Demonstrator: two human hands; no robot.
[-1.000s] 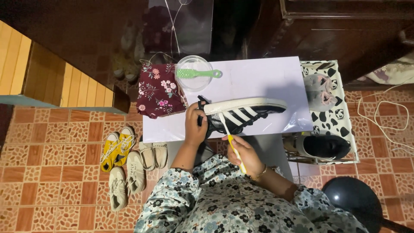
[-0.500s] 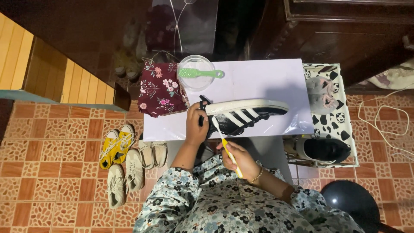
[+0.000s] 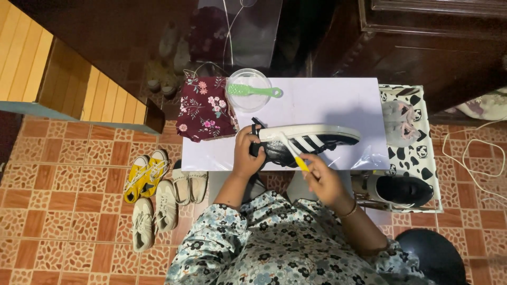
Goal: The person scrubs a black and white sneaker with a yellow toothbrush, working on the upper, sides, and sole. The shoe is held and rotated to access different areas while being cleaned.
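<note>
Tiles (image 3: 63, 158) in orange and brown cover the floor, and a white bench (image 3: 327, 103) stands in the middle of the head view. Dark wooden furniture (image 3: 422, 47) stands behind the bench, and a wooden step (image 3: 79, 89) sits off to the left.

On the bench lies a black shoe with white stripes (image 3: 317, 141), tipped on its side near the front edge. The left hand (image 3: 247, 153) grips the heel end of the shoe. The right hand (image 3: 323, 177) is closed around a yellow toothbrush (image 3: 293, 154), and the brush end touches the white sole. The two hands are apart.

At the back of the bench sits a clear bowl (image 3: 248, 91) with a green brush (image 3: 253, 90) lying across it. A dark red flowered cloth (image 3: 205, 108) lies beside the bowl.

On the floor to the left are yellow shoes (image 3: 143, 174) and white shoes (image 3: 153, 214). To the right, a cow-spotted rack (image 3: 417, 153) holds another black shoe (image 3: 404, 190). A black stool (image 3: 433, 258) sits at the bottom right.
</note>
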